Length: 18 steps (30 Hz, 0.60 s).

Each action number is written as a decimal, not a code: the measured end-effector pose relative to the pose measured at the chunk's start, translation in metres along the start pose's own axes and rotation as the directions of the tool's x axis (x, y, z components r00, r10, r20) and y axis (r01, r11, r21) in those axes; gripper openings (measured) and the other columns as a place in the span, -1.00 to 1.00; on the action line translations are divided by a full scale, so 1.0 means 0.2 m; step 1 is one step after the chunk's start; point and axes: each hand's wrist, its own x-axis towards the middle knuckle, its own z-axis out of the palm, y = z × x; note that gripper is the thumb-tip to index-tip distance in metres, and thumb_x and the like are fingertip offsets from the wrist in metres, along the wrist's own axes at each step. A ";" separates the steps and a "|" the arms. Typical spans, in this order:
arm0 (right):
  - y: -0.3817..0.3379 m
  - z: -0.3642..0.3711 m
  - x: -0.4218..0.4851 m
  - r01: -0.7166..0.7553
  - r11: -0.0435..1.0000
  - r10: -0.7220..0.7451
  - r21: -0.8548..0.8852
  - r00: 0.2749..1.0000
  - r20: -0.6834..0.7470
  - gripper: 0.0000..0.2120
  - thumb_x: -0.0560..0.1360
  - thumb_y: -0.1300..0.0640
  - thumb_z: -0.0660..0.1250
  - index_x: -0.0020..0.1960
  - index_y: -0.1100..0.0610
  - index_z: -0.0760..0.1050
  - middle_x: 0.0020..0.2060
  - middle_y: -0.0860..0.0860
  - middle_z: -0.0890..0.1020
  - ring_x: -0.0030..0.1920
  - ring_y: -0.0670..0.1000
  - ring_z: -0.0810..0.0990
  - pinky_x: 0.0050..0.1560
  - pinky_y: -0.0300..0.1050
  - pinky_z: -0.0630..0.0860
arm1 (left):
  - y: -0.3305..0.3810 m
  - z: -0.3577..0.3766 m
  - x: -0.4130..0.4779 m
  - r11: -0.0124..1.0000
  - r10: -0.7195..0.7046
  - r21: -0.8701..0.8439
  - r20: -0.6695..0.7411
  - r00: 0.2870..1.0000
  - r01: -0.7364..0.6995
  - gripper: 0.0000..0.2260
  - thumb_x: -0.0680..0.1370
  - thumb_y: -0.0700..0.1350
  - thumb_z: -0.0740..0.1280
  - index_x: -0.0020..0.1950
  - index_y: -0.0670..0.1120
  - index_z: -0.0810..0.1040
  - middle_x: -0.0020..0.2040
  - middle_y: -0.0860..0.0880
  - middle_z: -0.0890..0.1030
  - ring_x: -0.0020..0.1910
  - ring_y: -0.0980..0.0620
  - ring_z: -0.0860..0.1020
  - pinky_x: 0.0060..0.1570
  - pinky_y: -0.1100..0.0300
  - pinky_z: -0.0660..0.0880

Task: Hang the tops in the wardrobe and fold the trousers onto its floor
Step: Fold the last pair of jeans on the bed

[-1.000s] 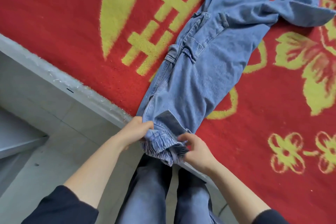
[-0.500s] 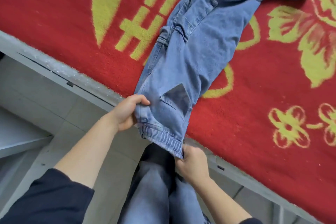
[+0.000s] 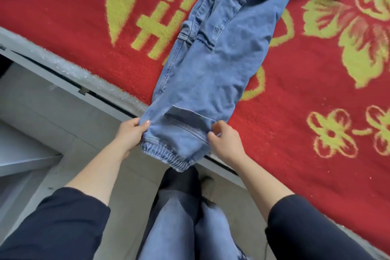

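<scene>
At the near edge of the red blanket, a pair of blue jeans lies stretched away from the person. Its gathered elastic end hangs just over the grey ledge, and its far part is bunched toward the top right. The left hand grips the left edge of the denim just above the elastic, thumb on top and fingers curled under. The right hand pinches the right edge beside a turned-up flap, fingers curled round the cloth. With the 2 hands clamped on it, the fabric between them lies fairly flat. The step in hand looks like the trouser half of the task, at its start: the jeans are being laid out straight and no fold has been made yet. The wardrobe is not in view. The next move probably calls for smoothing the flap and straightening the crumpled far end. After that, the near end can be lifted over with both edges level, so the fold lands square.
</scene>
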 end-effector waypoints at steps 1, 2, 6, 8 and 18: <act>-0.02 -0.02 0.03 0.013 1.000 -0.013 -0.011 1.000 -0.002 -0.84 0.46 0.17 0.26 0.02 0.17 0.51 -0.07 0.09 0.63 -0.04 0.15 0.57 -0.09 -0.05 0.44 | -0.02 -0.01 0.01 0.992 0.040 0.119 -0.106 0.994 -0.028 -0.95 0.56 -0.18 0.32 -0.08 -0.09 0.57 -0.18 -0.11 0.58 -0.18 -0.02 0.48 -0.16 0.14 0.37; -0.04 -0.03 0.06 0.028 0.999 -0.028 -0.030 1.000 -0.001 -0.81 0.47 0.17 0.25 0.05 0.18 0.50 -0.05 0.09 0.62 -0.02 0.15 0.57 -0.06 -0.04 0.46 | -0.01 0.00 0.00 0.975 0.070 0.220 -0.148 0.987 -0.036 -0.93 0.53 -0.23 0.33 -0.06 -0.07 0.55 -0.19 -0.09 0.57 -0.17 -0.02 0.48 -0.16 0.16 0.35; -0.12 -0.10 0.20 0.121 0.990 -0.121 -0.079 0.993 0.001 -0.74 0.48 0.15 0.23 0.16 0.16 0.47 0.05 0.04 0.60 0.02 0.08 0.57 -0.03 -0.06 0.47 | 0.14 0.08 0.03 0.969 0.097 0.234 -0.081 0.992 -0.075 -0.74 0.47 -0.20 0.36 0.11 0.02 0.47 -0.13 0.02 0.54 -0.20 0.05 0.52 -0.23 0.19 0.40; -0.19 -0.15 0.31 0.157 0.982 -0.159 -0.107 0.987 -0.019 -0.72 0.50 0.14 0.23 0.19 0.17 0.46 0.11 0.05 0.58 0.06 0.08 0.55 -0.03 -0.08 0.43 | 0.22 0.12 0.08 0.959 0.174 0.243 -0.098 0.980 -0.146 -0.78 0.48 -0.11 0.36 0.12 -0.01 0.49 -0.10 0.02 0.54 -0.17 0.07 0.52 -0.20 0.17 0.42; -0.68 -0.13 0.95 -0.034 0.962 -0.006 -0.270 0.989 -0.146 -0.64 0.49 -0.14 0.23 -0.04 0.18 0.41 -0.01 0.15 0.59 -0.01 0.21 0.54 -0.16 -0.05 0.34 | 0.54 0.10 0.26 0.882 0.242 0.319 0.325 0.914 -0.346 -0.86 0.50 -0.08 0.43 -0.25 -0.07 0.61 -0.34 0.01 0.60 -0.34 0.13 0.52 -0.27 0.11 0.44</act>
